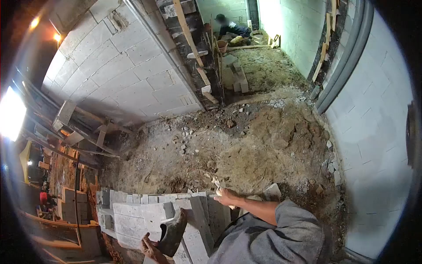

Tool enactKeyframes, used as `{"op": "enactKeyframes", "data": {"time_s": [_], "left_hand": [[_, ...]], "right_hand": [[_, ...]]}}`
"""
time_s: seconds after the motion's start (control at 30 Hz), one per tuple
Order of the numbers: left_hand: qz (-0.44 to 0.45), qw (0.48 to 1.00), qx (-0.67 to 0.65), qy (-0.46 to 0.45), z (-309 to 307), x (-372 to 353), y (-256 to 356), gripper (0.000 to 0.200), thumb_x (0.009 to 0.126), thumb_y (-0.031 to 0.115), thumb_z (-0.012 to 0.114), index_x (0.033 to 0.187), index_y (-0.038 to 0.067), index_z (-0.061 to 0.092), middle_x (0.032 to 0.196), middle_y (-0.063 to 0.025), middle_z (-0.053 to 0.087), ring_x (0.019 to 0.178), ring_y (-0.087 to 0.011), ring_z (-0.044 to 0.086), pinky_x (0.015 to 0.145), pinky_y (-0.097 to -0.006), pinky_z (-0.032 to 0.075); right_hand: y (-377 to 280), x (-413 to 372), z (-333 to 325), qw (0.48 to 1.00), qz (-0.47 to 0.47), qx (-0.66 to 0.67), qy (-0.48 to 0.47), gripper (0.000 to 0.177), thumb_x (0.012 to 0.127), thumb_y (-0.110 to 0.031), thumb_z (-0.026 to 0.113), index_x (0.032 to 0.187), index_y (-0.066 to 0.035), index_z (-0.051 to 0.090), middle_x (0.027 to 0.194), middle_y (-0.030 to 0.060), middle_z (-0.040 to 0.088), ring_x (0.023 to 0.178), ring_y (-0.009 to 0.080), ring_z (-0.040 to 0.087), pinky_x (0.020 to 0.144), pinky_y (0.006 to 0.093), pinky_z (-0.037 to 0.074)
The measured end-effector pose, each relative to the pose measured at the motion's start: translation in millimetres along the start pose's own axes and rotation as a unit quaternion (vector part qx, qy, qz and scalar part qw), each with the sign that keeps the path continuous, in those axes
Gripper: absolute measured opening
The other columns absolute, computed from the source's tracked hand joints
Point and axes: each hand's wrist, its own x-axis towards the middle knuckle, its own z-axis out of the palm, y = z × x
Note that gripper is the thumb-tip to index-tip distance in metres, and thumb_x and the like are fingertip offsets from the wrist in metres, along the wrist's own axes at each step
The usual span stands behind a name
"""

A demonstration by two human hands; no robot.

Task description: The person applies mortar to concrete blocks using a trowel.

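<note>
My left hand (pixel 151 249) is at the lower end of a dark grey, dusty boot (pixel 175 231), its fingers closed at the boot's edge. The boot's dark opening faces left, and the boot tilts over a stack of pale blocks (pixel 140 215). Farther right, my right hand (pixel 227 198) is closed around a pale, limp, crumpled strip (pixel 216 181) that looks like cloth. The strip's upper end sticks out past the fingers over the dirt ground.
Rubble and stones lie across the dirt floor (pixel 246 149). Block walls (pixel 132 66) rise at left and right, with grey pipes (pixel 347 57) along the right one. A person (pixel 233 28) is low down in the far room, near a bucket (pixel 222 45). Timber scaffolding (pixel 83 127) stands left.
</note>
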Motion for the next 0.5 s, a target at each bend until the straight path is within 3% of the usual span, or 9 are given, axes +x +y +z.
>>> {"op": "enactKeyframes", "data": {"time_s": [0.1,0.17,0.2,0.3,0.37,0.43,0.5], "left_hand": [[0.022,0.999,-0.008,0.036,-14.7,-11.3,2.2,0.034,0.093,0.032,0.051,0.107,0.002,0.054,0.081,-0.006,0.051,0.059,-0.0102,0.039,0.052,-0.0238,0.037],[0.069,0.995,-0.006,0.076,-27.7,-19.9,12.4,0.033,0.093,0.031,0.051,0.107,0.001,0.054,0.082,-0.0062,0.051,0.059,-0.0102,0.039,0.052,-0.0236,0.037],[0.099,0.99,-0.005,0.099,-36.3,-22.7,21.2,0.033,0.093,0.031,0.051,0.107,0.001,0.054,0.082,-0.0063,0.05,0.059,-0.0101,0.039,0.052,-0.0235,0.037],[0.19,0.97,0.013,0.153,-59.3,-31.2,46.2,0.033,0.093,0.03,0.051,0.106,0.0,0.054,0.083,-0.0067,0.05,0.059,-0.01,0.038,0.051,-0.0231,0.036],[0.24,0.955,0.029,0.174,-80.1,-37.6,55.9,0.032,0.093,0.029,0.05,0.106,0.0,0.054,0.083,-0.007,0.05,0.059,-0.01,0.038,0.051,-0.0229,0.036],[0.278,0.943,0.04,0.181,-94.1,-41.2,62.4,0.032,0.093,0.029,0.05,0.105,0.0,0.054,0.084,-0.0072,0.05,0.059,-0.0099,0.037,0.051,-0.0226,0.036],[0.311,0.932,0.059,0.179,-109.5,-48.7,62.3,0.031,0.093,0.028,0.05,0.105,-0.001,0.054,0.084,-0.0075,0.05,0.059,-0.0099,0.037,0.051,-0.0224,0.036]], "right_hand": [[-36.4,-27.7,-15.2,0.998,-0.004,0.012,-0.057,0.07,0.086,-0.043,0.057,0.129,0.011,0.042,0.124,0.0336,0.049,0.114,0.0428,0.052,0.089,0.0459,0.047],[-32.7,-33.1,1.2,0.99,-0.11,0.034,0.08,0.068,0.084,-0.047,0.058,0.125,0.005,0.046,0.112,0.0274,0.059,0.1,0.044,0.058,0.083,0.046,0.046],[-31.4,-30.9,0.7,0.989,-0.127,0.052,0.059,0.068,0.084,-0.048,0.058,0.127,0.004,0.045,0.111,0.0287,0.059,0.101,0.0424,0.059,0.084,0.0454,0.047],[-38.5,-37.3,-8.6,0.994,-0.089,0.061,0.02,0.067,0.085,-0.047,0.058,0.124,0.005,0.045,0.108,0.0299,0.06,0.101,0.0402,0.06,0.083,0.0445,0.047],[-23.1,-20.4,4.0,0.991,-0.117,0.038,0.047,0.065,0.087,-0.045,0.057,0.123,0.008,0.045,0.11,0.0306,0.058,0.104,0.0384,0.058,0.084,0.0438,0.047],[-25.9,-20.9,-5.8,0.997,-0.071,0.011,-0.034,0.067,0.088,-0.044,0.058,0.123,0.012,0.044,0.116,0.031,0.055,0.108,0.0389,0.056,0.087,0.0436,0.046],[-21.2,-19.6,7.4,0.986,-0.134,0.048,0.092,0.057,0.086,-0.04,0.058,0.112,0.011,0.05,0.101,0.0334,0.059,0.098,0.0437,0.059,0.081,0.0467,0.046]]}}
